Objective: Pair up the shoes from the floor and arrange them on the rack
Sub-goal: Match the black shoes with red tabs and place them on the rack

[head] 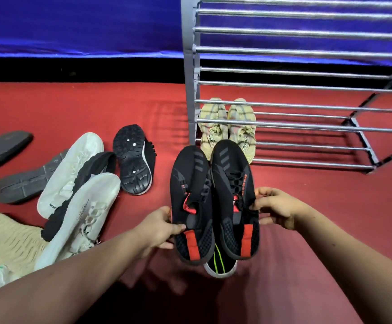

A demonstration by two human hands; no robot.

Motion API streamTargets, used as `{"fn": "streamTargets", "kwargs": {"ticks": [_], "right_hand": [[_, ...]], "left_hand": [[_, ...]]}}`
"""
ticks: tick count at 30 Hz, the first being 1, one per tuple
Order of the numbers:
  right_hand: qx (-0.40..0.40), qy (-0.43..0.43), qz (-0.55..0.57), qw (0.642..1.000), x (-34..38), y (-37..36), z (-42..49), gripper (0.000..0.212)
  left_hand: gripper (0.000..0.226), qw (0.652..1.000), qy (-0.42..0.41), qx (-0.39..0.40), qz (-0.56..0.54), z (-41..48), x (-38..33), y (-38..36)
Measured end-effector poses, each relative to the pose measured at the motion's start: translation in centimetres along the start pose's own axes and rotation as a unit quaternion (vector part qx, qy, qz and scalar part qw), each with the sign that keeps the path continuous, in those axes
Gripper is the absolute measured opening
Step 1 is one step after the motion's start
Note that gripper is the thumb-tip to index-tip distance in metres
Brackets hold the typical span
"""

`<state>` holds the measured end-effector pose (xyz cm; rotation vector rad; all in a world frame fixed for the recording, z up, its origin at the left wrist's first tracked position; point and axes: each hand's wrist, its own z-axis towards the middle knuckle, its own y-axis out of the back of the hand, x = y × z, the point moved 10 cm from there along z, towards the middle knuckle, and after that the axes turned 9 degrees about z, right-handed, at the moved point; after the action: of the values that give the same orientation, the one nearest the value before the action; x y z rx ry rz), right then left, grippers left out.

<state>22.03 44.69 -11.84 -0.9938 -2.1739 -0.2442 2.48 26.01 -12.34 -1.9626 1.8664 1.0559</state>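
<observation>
A pair of black shoes with red heel tabs is held up over the red floor (319,218), side by side and touching along their inner edges. Their toes point to 12 o'clock at the rack (307,104) and their heels to 6 o'clock, toward the person.

The left grip (159,230) sits at 9 o'clock of the left black shoe (191,199). It is closed on the shoe's outer edge near the collar, thumb on top and fingers underneath. The right grip (274,206) sits at 3 o'clock of the right black shoe (233,190), with its curled fingers pinching that shoe's outer edge by the laces. Each shoe therefore stretches from its grip up toward 12 o'clock, with the heel hanging back past the grip toward 6 o'clock.

Under the two heels, at 6 o'clock, a shoe with green stripes (218,265) lies on the floor, mostly hidden.

A beige pair (227,129) stands on a low tier at the rack's left end, just beyond the black toes at 12 o'clock, seen through the metal bars.

The rest of the loose shoes lie toward 9 o'clock of the left grip. A black shoe lies sole up (133,160), and two white shoes (73,174) overlap another black shoe (82,181) that lies between them. Two grey soles (19,185) lie further out. A beige knit shoe (7,239) lies at the frame's 8 o'clock.
</observation>
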Motion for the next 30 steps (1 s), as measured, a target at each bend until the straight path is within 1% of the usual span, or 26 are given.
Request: {"fn": "streamTargets", "kwargs": {"ticks": [2,6,9,12,17,20,26,28,30], "right_hand": [[-0.004,-0.002,0.007,1.0,-0.3,1.9,-0.9,0.038],[-0.029,0.001,0.021,0.999,-0.6,6.6,-2.4,0.039],[-0.045,0.009,0.034,0.998,-0.5,10.0,-3.5,0.035],[-0.065,0.018,0.047,0.997,-0.1,13.4,-4.2,0.026],[-0.118,0.04,0.058,0.991,1.0,18.3,-3.7,0.013],[-0.148,0.058,0.07,0.985,2.3,20.6,-3.0,0.014],[-0.206,0.096,0.107,0.968,5.0,24.9,-0.7,0.007],[-0.248,0.098,0.126,0.956,4.9,25.7,0.6,0.014],[-0.322,0.101,0.159,0.928,4.2,26.7,1.2,0.027]], "left_hand": [[0.021,1.0,-0.012,0.008,0.012,-0.1,-1.1,-1.3],[0.025,0.999,-0.024,0.031,0.022,0.3,-3.5,-4.4],[0.025,0.999,-0.029,0.039,0.023,1.2,-6.4,-6.8],[0.026,0.999,-0.03,0.039,0.023,2.5,-9.1,-9.2],[0.018,0.999,-0.026,0.037,0.005,4.9,-13.2,-13.0],[0.013,0.999,-0.034,0.025,-0.008,6.3,-16.2,-14.7],[0.008,0.999,-0.02,-0.01,-0.048,10.4,-20.8,-16.7],[0.014,0.997,0.01,-0.013,-0.078,11.5,-21.0,-17.6],[0.018,0.994,0.041,-0.023,-0.098,12.2,-20.5,-17.9]]}}
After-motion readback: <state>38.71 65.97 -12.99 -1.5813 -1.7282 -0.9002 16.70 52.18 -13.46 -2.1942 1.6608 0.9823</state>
